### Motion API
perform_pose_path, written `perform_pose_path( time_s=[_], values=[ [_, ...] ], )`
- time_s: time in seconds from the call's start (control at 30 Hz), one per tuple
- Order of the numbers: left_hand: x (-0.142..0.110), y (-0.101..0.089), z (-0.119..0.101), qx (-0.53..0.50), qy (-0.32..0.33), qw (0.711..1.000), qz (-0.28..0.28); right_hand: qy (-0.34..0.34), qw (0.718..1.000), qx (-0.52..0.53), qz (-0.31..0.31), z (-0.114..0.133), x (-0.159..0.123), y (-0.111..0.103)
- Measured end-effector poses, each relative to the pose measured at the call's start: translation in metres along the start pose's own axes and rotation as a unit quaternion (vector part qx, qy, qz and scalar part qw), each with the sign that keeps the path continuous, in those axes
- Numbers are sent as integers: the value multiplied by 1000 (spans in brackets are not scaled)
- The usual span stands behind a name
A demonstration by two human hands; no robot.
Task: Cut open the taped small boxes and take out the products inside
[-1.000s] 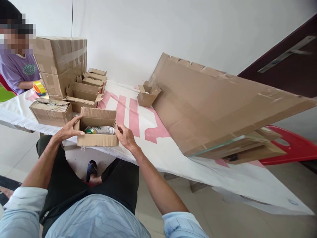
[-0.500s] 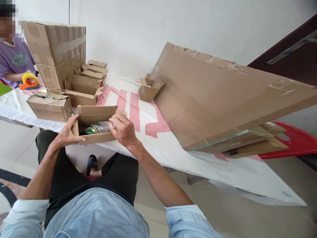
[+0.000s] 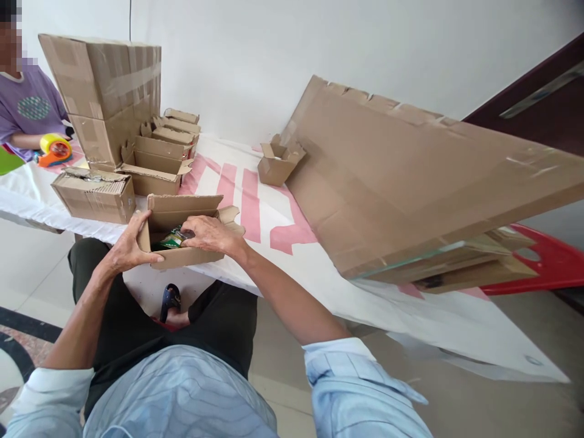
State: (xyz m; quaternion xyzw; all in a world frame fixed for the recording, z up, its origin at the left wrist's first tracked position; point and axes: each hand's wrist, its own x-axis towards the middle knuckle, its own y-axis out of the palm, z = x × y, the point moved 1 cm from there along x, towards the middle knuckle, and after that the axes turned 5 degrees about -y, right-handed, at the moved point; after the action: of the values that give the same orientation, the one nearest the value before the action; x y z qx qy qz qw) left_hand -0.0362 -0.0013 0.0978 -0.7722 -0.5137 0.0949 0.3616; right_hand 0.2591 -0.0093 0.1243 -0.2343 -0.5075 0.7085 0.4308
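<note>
A small open cardboard box [image 3: 185, 258] sits at the near edge of the white-covered table [image 3: 292, 267]. Inside lies a clear packet with a green label [image 3: 172, 238]. My left hand [image 3: 125, 246] grips the box's left end, thumb on the front wall, fingers at the side. My right hand [image 3: 207, 234] lies flat over the box's opening, fingers stretched onto the packet. The box's right flap [image 3: 230, 216] stands open beside that hand.
A closed small box [image 3: 93, 194], open boxes [image 3: 155, 164] and a tall taped carton [image 3: 103, 91] stand at the left. Large flat cardboard sheets [image 3: 410, 176] cover the right. A lone small box [image 3: 277, 163] sits farther back. Another person's hand holds a tape dispenser [image 3: 53, 149] at far left.
My right hand has moved from the box's right end into its opening, onto the packet. The left hand has stayed on the box's left end. The box has turned slightly.
</note>
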Motion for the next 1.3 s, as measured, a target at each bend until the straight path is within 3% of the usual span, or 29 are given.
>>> perform_pose_path(
  time_s=[0.3, 0.47, 0.57, 0.67, 0.87, 1.0, 1.13, 1.2, 1.3],
  values=[
    [10, -3, -1, 5, -19, 1000, 12, -22, 995, 98, -27, -3, 12, 0],
    [15, -3, 0, 11, -33, 999, 26, 5, 980, 197, -17, 4, 15, -3],
    [18, -3, 0, 15, -34, 999, 25, 9, 981, 191, -18, 9, 13, -5],
    [20, -3, 2, 12, -35, 999, 27, -30, 984, 171, -25, 12, 11, -3],
    [25, -1, 10, 10, -27, 999, 15, -70, 979, 163, -103, 14, 13, 7],
    [31, -4, 14, -8, -33, 999, 13, -78, 949, 234, -197, 6, 18, -20],
    [45, -10, 13, -37, -14, 999, 35, -87, 880, 351, -306, -8, 29, -71],
    [54, -11, 13, -39, -17, 998, 46, -90, 854, 382, -342, -14, 36, -93],
    [64, -10, 16, -31, -23, 998, 46, -96, 838, 391, -368, -17, 49, -114]
  ],
)
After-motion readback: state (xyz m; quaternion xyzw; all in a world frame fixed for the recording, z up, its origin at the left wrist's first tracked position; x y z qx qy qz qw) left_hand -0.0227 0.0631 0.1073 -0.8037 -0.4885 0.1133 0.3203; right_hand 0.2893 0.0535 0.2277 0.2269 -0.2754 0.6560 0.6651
